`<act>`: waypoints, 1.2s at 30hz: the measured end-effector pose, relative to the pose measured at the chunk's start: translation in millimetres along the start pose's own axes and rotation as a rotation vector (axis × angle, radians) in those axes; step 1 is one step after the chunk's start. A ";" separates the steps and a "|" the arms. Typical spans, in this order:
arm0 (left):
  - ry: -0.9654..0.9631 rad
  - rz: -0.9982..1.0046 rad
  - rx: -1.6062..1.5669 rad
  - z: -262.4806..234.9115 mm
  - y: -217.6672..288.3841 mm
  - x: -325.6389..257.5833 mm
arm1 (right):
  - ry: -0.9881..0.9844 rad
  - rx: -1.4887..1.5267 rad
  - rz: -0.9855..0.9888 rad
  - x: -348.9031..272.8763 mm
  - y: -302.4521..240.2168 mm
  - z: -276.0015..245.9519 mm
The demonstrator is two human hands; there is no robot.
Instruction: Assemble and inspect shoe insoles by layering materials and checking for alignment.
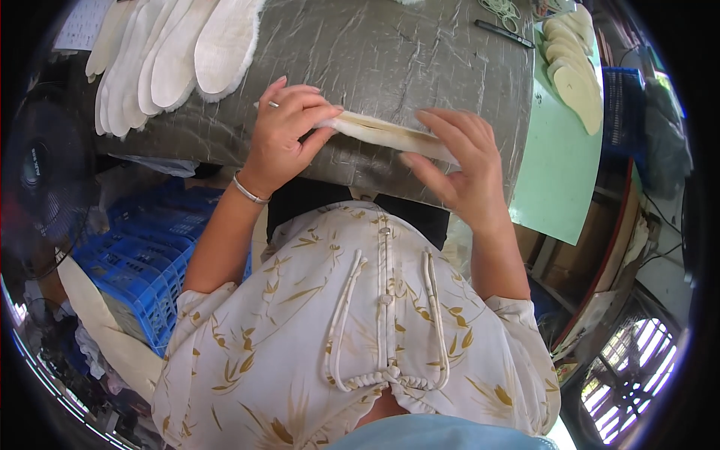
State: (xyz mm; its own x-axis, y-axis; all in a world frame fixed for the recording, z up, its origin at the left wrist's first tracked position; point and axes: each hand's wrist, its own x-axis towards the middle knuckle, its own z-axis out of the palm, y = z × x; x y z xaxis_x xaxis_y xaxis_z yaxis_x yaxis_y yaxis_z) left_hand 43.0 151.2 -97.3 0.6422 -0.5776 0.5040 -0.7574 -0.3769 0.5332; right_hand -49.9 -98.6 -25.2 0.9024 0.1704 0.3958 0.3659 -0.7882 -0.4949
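Observation:
Over the near edge of the table, my left hand [289, 127] pinches one end of a fleece insole [386, 135] between thumb and fingers. The insole is turned edge-on, showing white fluff along its near side and a beige face with a dark slit; whether it is one piece or two laid together I cannot tell. My right hand [465, 161] is at the other end, thumb and fingers spread apart around it and not closed on it. That end is partly hidden behind the right hand.
Several white fleece insoles [172, 60] lie overlapped at the table's far left. A black cutter knife [504, 34] and pale green string [501, 10] are at the far right. Beige insole pieces [574, 75] rest on a green board [559, 165]. Blue crates [150, 259] and a fan [37, 176] stand left.

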 end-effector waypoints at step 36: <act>-0.074 0.027 0.008 -4.3 3.2 -16.4 | -0.054 -0.282 -0.187 -0.7 -14.9 40.3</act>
State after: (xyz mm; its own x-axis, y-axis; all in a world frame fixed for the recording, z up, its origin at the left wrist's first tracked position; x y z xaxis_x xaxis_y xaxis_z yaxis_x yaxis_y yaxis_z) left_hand 30.6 162.6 -101.0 0.6110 -0.6394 0.4668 -0.7758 -0.3659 0.5141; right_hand -46.8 -63.1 -49.3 0.8391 0.3525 0.4143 0.4555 -0.8717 -0.1808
